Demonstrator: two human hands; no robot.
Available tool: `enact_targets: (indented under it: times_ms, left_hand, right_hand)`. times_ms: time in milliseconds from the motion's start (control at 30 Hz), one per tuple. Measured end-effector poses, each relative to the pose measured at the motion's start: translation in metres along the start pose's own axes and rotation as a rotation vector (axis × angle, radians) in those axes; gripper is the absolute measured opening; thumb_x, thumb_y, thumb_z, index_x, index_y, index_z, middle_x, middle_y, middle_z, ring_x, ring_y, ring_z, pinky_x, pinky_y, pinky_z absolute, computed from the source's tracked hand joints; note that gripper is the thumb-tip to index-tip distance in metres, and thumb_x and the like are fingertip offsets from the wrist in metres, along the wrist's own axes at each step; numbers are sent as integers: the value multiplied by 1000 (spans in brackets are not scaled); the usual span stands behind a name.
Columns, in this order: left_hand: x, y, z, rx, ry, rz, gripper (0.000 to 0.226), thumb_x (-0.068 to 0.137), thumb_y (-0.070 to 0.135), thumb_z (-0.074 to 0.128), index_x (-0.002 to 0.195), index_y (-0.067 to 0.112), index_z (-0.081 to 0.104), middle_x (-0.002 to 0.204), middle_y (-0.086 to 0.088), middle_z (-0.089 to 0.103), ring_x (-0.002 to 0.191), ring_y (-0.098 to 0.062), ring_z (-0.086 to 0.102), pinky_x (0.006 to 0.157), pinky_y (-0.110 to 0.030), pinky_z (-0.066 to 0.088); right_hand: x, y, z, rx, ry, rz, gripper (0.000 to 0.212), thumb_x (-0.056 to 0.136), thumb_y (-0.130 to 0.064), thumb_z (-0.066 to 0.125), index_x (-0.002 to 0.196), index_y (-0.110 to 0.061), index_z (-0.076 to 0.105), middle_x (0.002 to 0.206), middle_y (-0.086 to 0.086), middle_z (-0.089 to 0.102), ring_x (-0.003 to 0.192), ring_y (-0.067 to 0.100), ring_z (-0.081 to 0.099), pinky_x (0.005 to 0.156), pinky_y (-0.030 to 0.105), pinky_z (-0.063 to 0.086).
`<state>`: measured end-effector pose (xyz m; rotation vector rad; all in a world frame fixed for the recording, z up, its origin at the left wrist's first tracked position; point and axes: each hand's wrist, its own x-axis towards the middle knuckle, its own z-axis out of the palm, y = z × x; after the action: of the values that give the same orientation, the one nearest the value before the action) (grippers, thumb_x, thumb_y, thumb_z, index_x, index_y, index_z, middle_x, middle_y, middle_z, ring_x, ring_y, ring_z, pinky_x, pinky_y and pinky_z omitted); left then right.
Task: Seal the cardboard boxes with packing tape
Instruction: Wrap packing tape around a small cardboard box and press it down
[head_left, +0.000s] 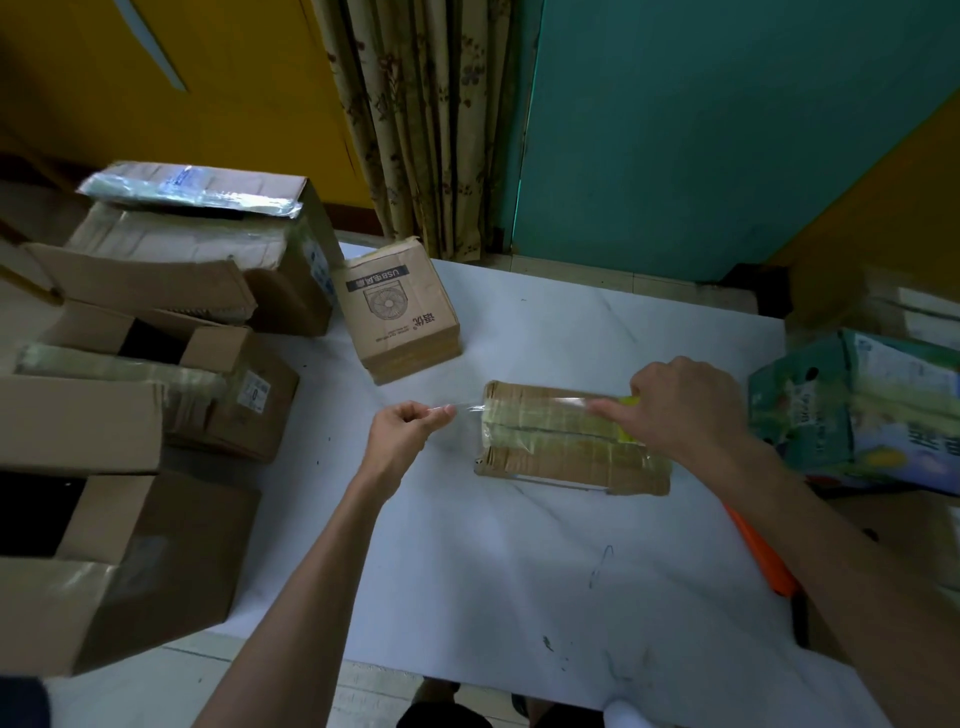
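A flat cardboard box (566, 457) lies on the white table (519, 571), its top seam covered with older tape. A strip of clear packing tape (519, 404) stretches over the box's far side from left to right. My left hand (405, 431) pinches the free end of the strip just left of the box. My right hand (685, 410) rests over the box's right end, fingers closed around a tape roll with a yellow part (631, 402) showing; most of the roll is hidden by the hand.
A small box with a fan drawing (400, 312) stands behind the work. Several open and stacked cardboard boxes (156, 364) crowd the left. A green printed carton (862, 405) sits at the right edge, with an orange tool (763, 556) by my right forearm.
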<state>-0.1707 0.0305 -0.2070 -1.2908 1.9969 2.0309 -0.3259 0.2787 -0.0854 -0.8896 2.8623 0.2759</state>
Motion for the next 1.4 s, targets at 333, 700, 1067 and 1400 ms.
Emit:
enact_targets:
  times_ms: [333, 700, 1067, 1400]
  left_hand:
    - [-7, -15, 44, -54, -169, -193, 48, 94, 49, 65, 130, 18, 62, 104, -1, 70, 89, -17, 63, 75, -32, 49]
    - [-13, 74, 99, 230, 25, 203, 56, 108, 52, 30, 156, 24, 32, 162, -3, 32, 149, -21, 29, 121, -44, 23]
    - [-16, 48, 130, 976, 164, 397, 51, 107, 47, 27, 117, 15, 64, 130, -9, 51, 114, -27, 49, 85, -45, 49]
    - [-17, 48, 130, 990, 142, 409, 49, 107, 48, 26, 109, 15, 63, 115, -5, 51, 104, -23, 49, 84, -44, 50]
  right_hand:
    - [6, -2, 5, -47, -12, -22, 65, 86, -76, 43, 56, -18, 45, 53, -2, 44, 47, 10, 39, 46, 22, 23]
    - [4, -2, 6, -52, -7, -40, 63, 89, -73, 45, 55, -19, 42, 54, -2, 44, 48, 10, 40, 47, 22, 27]
    - [1, 13, 14, 65, -7, -96, 59, 100, -60, 31, 59, -21, 45, 56, -2, 47, 50, 11, 44, 52, 25, 36]
    - [-8, 28, 9, 140, -125, -11, 72, 74, -89, 43, 65, -19, 57, 63, -2, 53, 59, 12, 51, 55, 27, 37]
